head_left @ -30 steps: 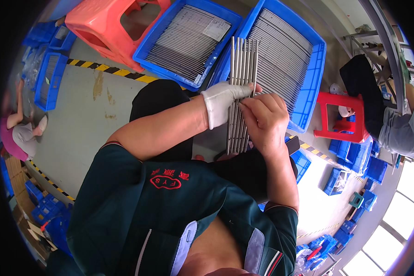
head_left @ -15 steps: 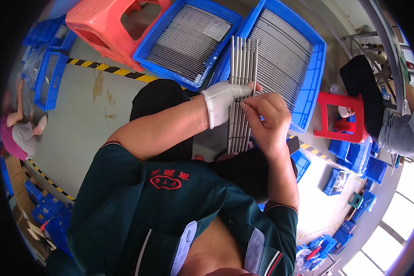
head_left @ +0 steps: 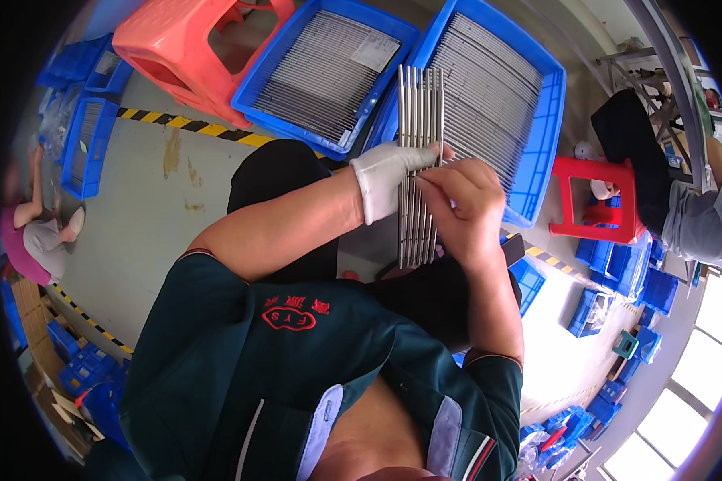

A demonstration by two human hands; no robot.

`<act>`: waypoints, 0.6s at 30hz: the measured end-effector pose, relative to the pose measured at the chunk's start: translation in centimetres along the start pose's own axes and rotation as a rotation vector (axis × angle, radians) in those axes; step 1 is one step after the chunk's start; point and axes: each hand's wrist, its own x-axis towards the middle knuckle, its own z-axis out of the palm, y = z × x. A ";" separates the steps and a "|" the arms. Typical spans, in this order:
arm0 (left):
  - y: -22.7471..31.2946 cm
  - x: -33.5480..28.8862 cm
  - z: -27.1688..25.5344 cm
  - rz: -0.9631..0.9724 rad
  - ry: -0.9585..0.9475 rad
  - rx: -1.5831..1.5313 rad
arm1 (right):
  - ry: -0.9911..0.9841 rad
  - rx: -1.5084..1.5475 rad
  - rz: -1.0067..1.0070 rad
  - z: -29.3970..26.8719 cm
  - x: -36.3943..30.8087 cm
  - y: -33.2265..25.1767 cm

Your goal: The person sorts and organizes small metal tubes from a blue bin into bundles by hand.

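A row of several long, thin metal rods (head_left: 420,112) stands side by side in front of me, spanning from above my lap toward the blue bins. My left hand (head_left: 385,178), in a white glove with bare fingertips showing, is wrapped round the rods near their middle. Bare and closed in a pinch, my right hand (head_left: 469,200) meets the rods just below the left fingertips. Its thumb and finger tips touch them at the right side; exactly how many it grips is hidden.
Two blue bins, the left bin (head_left: 257,108) and the right bin (head_left: 547,144), hold many similar rods ahead. Left of them stands a coral stool (head_left: 156,40); to the right is a red stool (head_left: 561,200). Co-workers sit at far left and right.
My right hand has shifted slightly left along the rods, its fingers closer together. The left hand keeps its hold, and the rods' upper ends lean a little further left.
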 end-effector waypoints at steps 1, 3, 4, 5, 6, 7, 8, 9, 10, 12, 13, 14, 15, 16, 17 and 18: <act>0.1 0.0 -0.1 -0.006 -0.019 -0.011 | 0.025 0.045 0.044 -0.4 0.0 -0.3; 0.1 0.0 -0.1 0.002 -0.015 -0.007 | 0.051 0.097 0.100 -0.6 0.1 -0.6; 0.0 0.0 -0.1 0.007 -0.012 -0.002 | 0.052 0.096 0.101 -0.4 0.1 -0.6; 0.0 0.0 0.0 0.005 -0.012 -0.001 | 0.048 0.129 0.113 -0.1 0.0 -0.4; 0.0 0.0 0.0 0.010 -0.011 -0.008 | 0.043 0.162 0.126 0.1 0.0 -0.2; 0.0 0.0 0.0 0.014 -0.009 -0.015 | 0.043 0.162 0.128 0.2 -0.1 -0.3; -0.1 0.0 0.0 0.012 -0.009 -0.014 | 0.038 0.156 0.131 0.2 -0.1 -0.3; 0.0 -0.1 0.0 0.007 -0.005 -0.015 | 0.033 0.152 0.133 0.2 -0.1 -0.3; 0.0 -0.1 -0.1 0.000 0.000 -0.015 | 0.033 0.153 0.133 0.1 0.0 -0.4; -0.1 0.0 0.2 0.007 0.043 -0.012 | -0.006 0.040 0.059 0.0 0.1 -0.9; -0.2 0.0 0.2 0.013 0.086 -0.008 | -0.005 0.040 0.062 0.2 0.1 -0.9; -0.3 0.1 0.0 0.010 0.087 -0.008 | -0.004 0.000 0.026 0.6 0.1 -0.9; -0.4 0.3 -0.3 0.022 0.052 -0.014 | -0.003 -0.038 -0.011 0.9 0.1 -0.8; -0.4 0.5 -0.5 0.035 0.018 -0.020 | -0.003 -0.037 -0.007 1.1 0.1 -0.6; -0.2 0.6 -0.7 0.032 0.020 -0.020 | 0.022 0.000 0.001 1.4 0.2 -0.4; 0.0 0.8 -1.0 0.024 -0.001 -0.048 | 0.045 0.036 0.009 1.5 0.0 -0.2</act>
